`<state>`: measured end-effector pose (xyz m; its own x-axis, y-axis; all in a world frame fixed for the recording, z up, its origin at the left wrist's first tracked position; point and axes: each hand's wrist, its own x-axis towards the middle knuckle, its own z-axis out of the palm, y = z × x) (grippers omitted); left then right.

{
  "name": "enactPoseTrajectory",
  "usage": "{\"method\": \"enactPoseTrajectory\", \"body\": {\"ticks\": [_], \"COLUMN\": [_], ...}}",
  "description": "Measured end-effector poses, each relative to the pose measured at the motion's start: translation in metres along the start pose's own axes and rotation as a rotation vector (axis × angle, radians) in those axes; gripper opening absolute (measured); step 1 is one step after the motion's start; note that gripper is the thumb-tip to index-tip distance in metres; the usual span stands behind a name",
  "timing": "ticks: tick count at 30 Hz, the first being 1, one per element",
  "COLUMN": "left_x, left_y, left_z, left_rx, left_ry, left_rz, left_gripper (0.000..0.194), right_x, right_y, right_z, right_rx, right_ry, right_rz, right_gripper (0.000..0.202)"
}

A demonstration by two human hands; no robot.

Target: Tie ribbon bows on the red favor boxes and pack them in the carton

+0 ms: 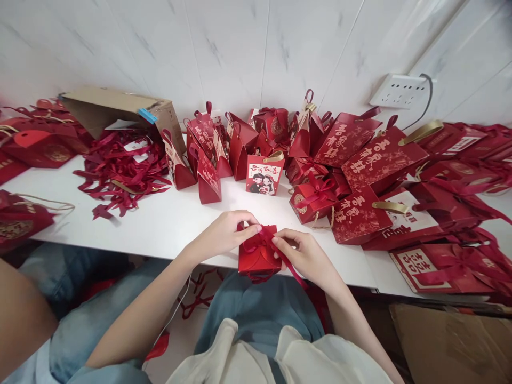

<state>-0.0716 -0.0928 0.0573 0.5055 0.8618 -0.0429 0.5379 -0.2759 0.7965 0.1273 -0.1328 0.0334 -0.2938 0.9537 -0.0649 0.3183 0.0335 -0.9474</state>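
Observation:
A small red gift box (pixel 252 260) sits at the table's front edge, right in front of me. Across its top runs a red ribbon (pixel 262 240), looped into what looks like a bow. My left hand (pixel 236 230) comes in from the left, thumb and fingers pinching the ribbon at the box's upper left. On the other side my right hand (pixel 302 253) pinches the ribbon too, and a tail of it hangs down over the table edge. The fingertips partly cover the bow, so its exact shape is hidden.
Several red gift boxes (pixel 210 173) stand along the wall, with more piled at right (pixel 360 213). A cardboard box (pixel 120 104) lies open at the left, a heap of red ribbons (pixel 124 170) spilling from it. A power strip (pixel 398 92) hangs on the wall. Another person's leg (pixel 108 298) is at left.

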Motion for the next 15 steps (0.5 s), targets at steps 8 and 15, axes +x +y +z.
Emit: {"method": "enactPoseTrajectory", "body": {"ticks": [8,15], "left_x": [0.006,0.009], "left_y": [0.0,-0.002], "left_z": [0.002,0.001], "left_rx": [-0.005,-0.037], "left_ry": [-0.026,-0.056], "left_rz": [-0.042,-0.041], "left_gripper": [0.027,0.024], "right_x": [0.008,0.013], "right_y": [0.004,0.003], "right_z": [0.004,0.003], "right_rx": [0.039,-0.119], "right_ry": [-0.025,-0.009], "right_rz": [0.107,0.085], "right_gripper": [0.017,0.013]}}
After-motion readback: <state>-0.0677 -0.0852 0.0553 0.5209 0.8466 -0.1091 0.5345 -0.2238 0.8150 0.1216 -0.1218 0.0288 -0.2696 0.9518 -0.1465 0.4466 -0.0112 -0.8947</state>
